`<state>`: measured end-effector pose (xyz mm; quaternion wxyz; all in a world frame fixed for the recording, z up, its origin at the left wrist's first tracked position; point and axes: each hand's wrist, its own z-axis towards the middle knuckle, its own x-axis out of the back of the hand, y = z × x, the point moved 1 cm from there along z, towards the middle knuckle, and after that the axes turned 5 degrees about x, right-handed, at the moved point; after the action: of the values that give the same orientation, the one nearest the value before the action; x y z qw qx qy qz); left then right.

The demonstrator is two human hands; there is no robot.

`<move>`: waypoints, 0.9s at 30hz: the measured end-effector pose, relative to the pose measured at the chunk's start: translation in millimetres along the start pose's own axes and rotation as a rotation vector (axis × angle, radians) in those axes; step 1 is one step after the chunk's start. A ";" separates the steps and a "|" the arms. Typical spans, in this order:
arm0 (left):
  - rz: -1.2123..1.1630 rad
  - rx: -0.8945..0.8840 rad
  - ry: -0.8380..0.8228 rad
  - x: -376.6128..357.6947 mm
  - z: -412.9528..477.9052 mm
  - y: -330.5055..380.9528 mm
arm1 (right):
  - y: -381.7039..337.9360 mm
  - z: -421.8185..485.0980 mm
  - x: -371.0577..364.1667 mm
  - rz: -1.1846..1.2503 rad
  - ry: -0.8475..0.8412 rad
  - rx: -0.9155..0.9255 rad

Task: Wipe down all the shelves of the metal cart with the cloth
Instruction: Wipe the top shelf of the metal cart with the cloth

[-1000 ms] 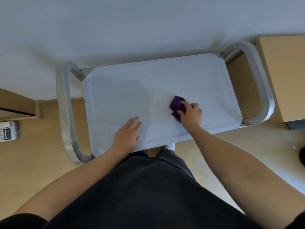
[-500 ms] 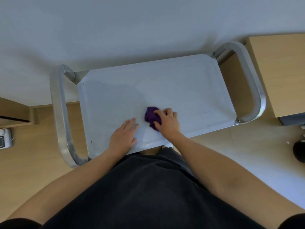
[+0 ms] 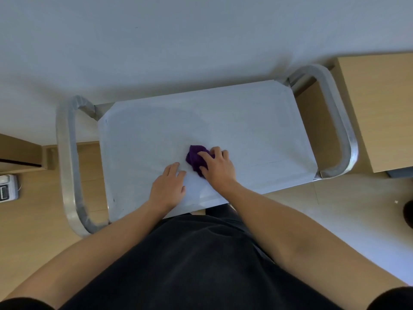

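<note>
The left hand (image 3: 168, 186) lies flat, fingers straight, on the smooth metal top shelf (image 3: 245, 121) near its front edge. Just beside it, the right hand (image 3: 218, 168) has its grip curled over a crumpled purple cloth (image 3: 194, 161) mid-shelf. Bare shelf spreads sideways to rounded tubular handles (image 3: 336, 113).

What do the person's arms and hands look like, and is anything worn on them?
Both arms are bare below short black sleeves, whose edges show at the bottom corners: left sleeve, right sleeve. The left hand and right hand wear no gloves; no ring, watch or bracelet shows.
</note>
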<state>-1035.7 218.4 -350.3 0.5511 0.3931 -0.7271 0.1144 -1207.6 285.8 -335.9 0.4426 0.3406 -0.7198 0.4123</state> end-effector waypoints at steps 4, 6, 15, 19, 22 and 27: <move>0.066 0.002 0.003 5.0 17.1 29.4 | 51.9 22.4 23.5 0.103 0.018 -0.194; 0.093 -0.026 0.001 6.1 29.9 50.1 | 83.2 34.2 38.2 0.146 0.018 -0.323; 0.054 -0.105 0.003 9.6 91.6 139.4 | 224.3 63.5 97.7 0.103 0.068 -0.517; 0.021 -0.059 -0.013 2.6 102.6 154.7 | 244.8 77.7 101.6 0.150 0.129 -0.657; 0.010 -0.019 -0.017 -6.1 101.7 159.1 | 203.3 79.4 73.0 0.056 0.136 -0.416; -0.036 0.017 0.027 -16.4 98.9 157.0 | 167.1 72.2 52.4 0.067 0.093 0.009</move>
<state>-1214.3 270.8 -359.2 0.5594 0.4091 -0.7115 0.1157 -1395.9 286.0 -356.0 0.4598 0.2989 -0.7077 0.4455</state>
